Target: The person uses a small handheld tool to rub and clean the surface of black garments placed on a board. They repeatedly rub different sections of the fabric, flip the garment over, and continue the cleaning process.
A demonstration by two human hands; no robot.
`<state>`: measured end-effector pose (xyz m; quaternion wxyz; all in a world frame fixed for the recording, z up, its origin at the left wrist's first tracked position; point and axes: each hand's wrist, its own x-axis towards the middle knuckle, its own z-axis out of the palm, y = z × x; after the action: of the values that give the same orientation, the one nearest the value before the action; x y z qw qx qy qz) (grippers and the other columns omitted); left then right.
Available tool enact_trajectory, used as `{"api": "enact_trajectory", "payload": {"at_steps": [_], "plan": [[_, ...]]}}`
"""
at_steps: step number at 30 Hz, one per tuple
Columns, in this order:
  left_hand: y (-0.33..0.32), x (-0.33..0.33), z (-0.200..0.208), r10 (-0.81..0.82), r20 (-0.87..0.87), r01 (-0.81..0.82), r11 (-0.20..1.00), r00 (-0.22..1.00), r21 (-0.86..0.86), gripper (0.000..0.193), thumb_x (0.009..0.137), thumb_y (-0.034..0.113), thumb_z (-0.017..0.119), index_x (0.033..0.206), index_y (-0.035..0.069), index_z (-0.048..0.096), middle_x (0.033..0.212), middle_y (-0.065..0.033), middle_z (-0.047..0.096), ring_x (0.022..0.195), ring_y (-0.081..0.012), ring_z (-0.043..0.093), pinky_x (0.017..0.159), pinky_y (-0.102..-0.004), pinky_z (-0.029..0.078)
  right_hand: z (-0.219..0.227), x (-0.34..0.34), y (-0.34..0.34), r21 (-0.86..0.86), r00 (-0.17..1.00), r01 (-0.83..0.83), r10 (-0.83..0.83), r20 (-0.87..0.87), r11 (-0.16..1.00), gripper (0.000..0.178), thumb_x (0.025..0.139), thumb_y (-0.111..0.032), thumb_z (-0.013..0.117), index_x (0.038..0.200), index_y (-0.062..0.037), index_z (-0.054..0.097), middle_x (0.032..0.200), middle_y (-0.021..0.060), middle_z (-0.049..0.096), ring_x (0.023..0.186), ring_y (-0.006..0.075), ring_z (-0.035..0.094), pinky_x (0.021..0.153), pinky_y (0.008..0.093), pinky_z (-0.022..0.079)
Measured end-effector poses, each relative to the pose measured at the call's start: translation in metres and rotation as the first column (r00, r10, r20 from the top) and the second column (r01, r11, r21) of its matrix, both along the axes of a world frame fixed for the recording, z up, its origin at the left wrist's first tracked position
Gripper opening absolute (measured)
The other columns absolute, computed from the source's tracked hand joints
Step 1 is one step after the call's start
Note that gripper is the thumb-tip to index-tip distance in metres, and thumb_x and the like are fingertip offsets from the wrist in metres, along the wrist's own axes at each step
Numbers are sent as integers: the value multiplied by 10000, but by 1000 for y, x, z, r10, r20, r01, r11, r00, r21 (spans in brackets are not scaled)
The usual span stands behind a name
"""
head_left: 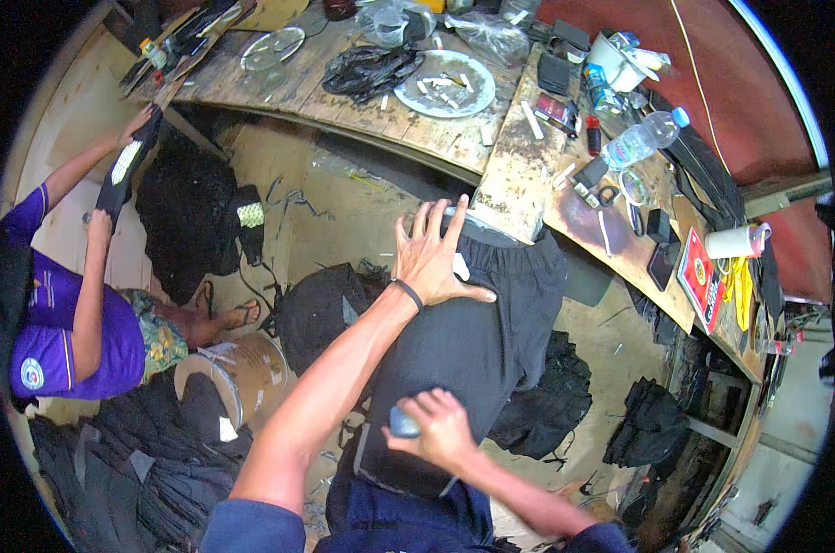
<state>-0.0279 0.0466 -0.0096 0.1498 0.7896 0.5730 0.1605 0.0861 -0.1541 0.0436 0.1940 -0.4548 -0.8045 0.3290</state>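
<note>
A black pair of elastic-waisted shorts or trousers (pixel 454 359) lies stretched out over my lap, toward the table. At the waistband a pale hard edge (pixel 477 221) sticks out, perhaps of a board inside the garment. My left hand (pixel 431 263) is spread flat on the upper left part of the cloth, fingers pointing at the waistband. Beside its thumb shows a small white patch (pixel 461 267). Lower down, my right hand (pixel 443 431) grips a rounded blue-grey lump (pixel 403 423) against the cloth; its exact kind cannot be made out.
The wooden table (pixel 343 115) carries a plate of white sticks (pixel 446 83), a water bottle (pixel 643 138), a phone (pixel 663 264) and a white cup (pixel 735 241). At left a person in purple (pixel 85 313) handles a black strip (pixel 122 175). Black cloth heaps (pixel 187 212) and a cardboard drum (pixel 251 373) stand around.
</note>
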Motion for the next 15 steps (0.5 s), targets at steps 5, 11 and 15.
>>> {"api": "enact_trajectory", "payload": {"at_steps": [5,11,15], "plan": [[-1,3,4,18,-29,-19,998,999,-60,1680,474,1009,772,1778,181,110,1702,-259,347,1596,-483,294,1238,-820,120,-23,14,-5,274,934,308,-344,96,911,426,719,-340,939,979,-76,730,875,133,635,847,360,627,793,489,546],[1,5,3,37,-39,-37,999,999,-14,1658,477,997,783,1769,166,160,1710,-238,345,1596,-471,301,1229,-836,117,14,22,17,183,962,266,-274,15,946,391,680,-297,949,940,-94,740,829,105,657,787,313,647,743,475,545],[1,4,-1,25,-50,-25,1000,998,-8,1603,478,1004,776,1742,162,262,1690,-230,354,1583,-481,303,1214,-840,161,8,20,28,378,879,412,-471,74,829,419,692,-314,953,974,-101,727,895,106,664,852,312,643,777,452,530]]}}
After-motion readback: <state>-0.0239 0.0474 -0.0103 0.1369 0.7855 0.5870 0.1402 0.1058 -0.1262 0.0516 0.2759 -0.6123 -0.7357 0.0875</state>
